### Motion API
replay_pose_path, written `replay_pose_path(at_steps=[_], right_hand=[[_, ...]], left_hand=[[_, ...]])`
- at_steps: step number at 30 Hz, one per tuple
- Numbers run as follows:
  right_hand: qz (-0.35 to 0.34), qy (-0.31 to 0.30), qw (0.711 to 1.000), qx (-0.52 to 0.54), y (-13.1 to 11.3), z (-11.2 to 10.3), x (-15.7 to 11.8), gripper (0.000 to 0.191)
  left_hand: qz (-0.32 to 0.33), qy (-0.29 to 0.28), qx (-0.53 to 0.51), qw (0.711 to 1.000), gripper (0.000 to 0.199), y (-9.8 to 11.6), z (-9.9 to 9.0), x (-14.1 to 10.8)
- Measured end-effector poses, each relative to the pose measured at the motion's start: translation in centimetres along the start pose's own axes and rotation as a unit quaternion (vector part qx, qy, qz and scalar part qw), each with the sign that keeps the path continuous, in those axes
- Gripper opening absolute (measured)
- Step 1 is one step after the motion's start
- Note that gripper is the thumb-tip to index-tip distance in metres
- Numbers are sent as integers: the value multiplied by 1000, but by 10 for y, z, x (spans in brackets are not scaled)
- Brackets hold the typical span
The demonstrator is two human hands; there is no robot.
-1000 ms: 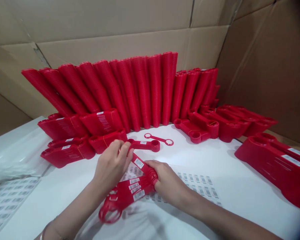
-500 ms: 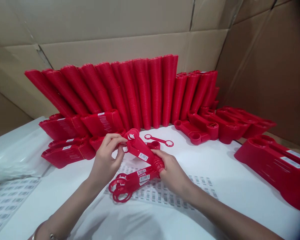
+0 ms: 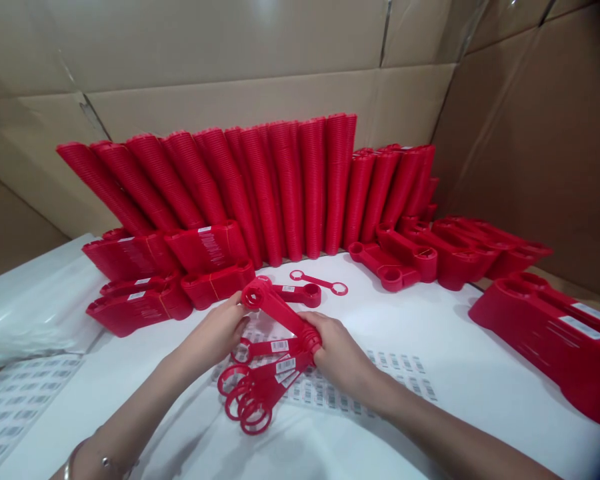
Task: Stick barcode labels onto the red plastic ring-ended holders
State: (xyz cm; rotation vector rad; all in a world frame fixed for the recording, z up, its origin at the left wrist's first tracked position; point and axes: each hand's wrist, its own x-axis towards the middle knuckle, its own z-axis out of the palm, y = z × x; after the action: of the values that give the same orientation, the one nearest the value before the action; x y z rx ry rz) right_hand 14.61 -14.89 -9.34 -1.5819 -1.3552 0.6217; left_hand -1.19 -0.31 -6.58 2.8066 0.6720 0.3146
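Note:
A fanned bundle of flat red plastic strips with ringed ends [image 3: 283,310] is gripped at its right end by my right hand [image 3: 343,350], thumb on top. My left hand [image 3: 221,328] is closed at the far-left ring end of the upper strips; its fingertips are partly hidden. Several lower strips [image 3: 265,393] splay down to the left, white barcode stickers showing on them. Behind the bundle, a small red stack [image 3: 307,295] with a sticker lies on the table. A single red strip [image 3: 319,281] lies flat just beyond it.
Tall red stacks [image 3: 265,193] lean along the cardboard wall [image 3: 240,100]. Banded red bundles [image 3: 140,303] stand at left, more [image 3: 545,340] at right. A barcode sticker sheet [image 3: 400,373] lies under my hands, another [image 3: 25,393] at left beside clear plastic bags [image 3: 35,313]. The table [image 3: 395,320] is white.
More strips have dropped from the upper part of the bundle to the lower fan, which spreads wider. My left hand has moved slightly down with the upper ring end.

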Motion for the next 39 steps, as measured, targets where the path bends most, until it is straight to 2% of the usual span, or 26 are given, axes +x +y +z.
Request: replay_pose_path(at_steps=[7,10,13,17,20,22,25,28,31,39], right_hand=[[27,-24,999,8,6,2,0,40],[39,-31,998,28,7,2,0,37],[46,-40,997,50,8,2,0,38],[49,-33,997,41,8,3,-1,43],[54,-29,998,34,5,4,-1,41],[51,-29,998,31,1,4,-1,41],[28,-16,999,7,-4,4,-2,43],[17,-7,1000,-14,-6,3,-2,47],[20,-6,999,-24,-5,3,-3,49],[31,-15,999,-24,-5,3,-4,45]], left_hand=[[-41,-35,26,998,23,-17,14,0],[-60,-45,14,997,17,-21,9,2],[-66,-59,-19,996,15,-22,-6,2],[-51,-89,-121,987,17,-1,-36,-3],[-37,-28,-175,984,21,28,-44,-6],[-37,12,-177,984,20,46,-37,-6],[-41,35,-165,985,16,60,-21,-5],[-44,55,-158,985,15,61,-11,-5],[-40,73,-156,984,16,58,-9,-5],[-60,76,-125,987,17,57,-3,-4]])
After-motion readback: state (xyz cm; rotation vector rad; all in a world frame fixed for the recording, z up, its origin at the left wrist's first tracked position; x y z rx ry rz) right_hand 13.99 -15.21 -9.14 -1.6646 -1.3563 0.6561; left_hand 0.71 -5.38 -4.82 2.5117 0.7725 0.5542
